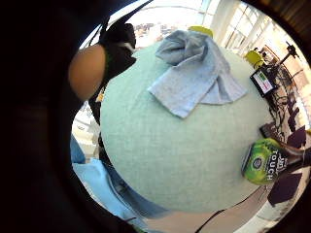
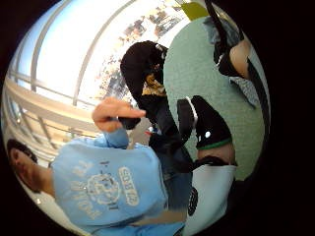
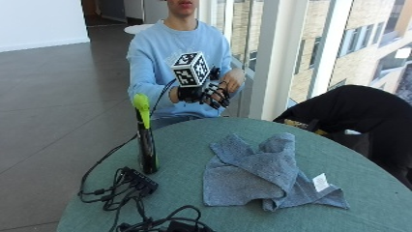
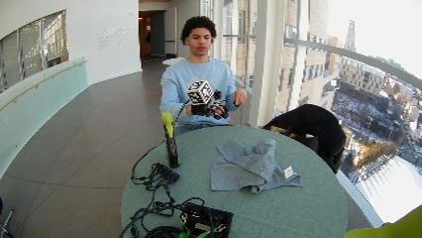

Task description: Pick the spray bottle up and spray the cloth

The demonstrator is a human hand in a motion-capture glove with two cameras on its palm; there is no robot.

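Observation:
A dark spray bottle (image 3: 147, 145) with a yellow-green trigger head stands upright near the round table's left edge; it also shows in the little finger side palm view as a bottle (image 1: 269, 160) with a green label. A crumpled grey-blue cloth (image 3: 264, 169) lies in the middle of the table, and the cloth (image 1: 197, 73) is spread in that palm view too. My gloved right hand (image 3: 206, 94) hovers in the air above the table's far edge, in front of the person's chest. Its fingers hang loosely curled and hold nothing. It is well apart from the bottle.
The table (image 3: 360, 212) has a green top. Black cables and a power strip (image 3: 138, 181) lie at its front left, near the bottle. A black bag (image 3: 360, 116) rests on a seat beyond the table's right side. The bare left hand (image 3: 233, 79) is raised beside the glove.

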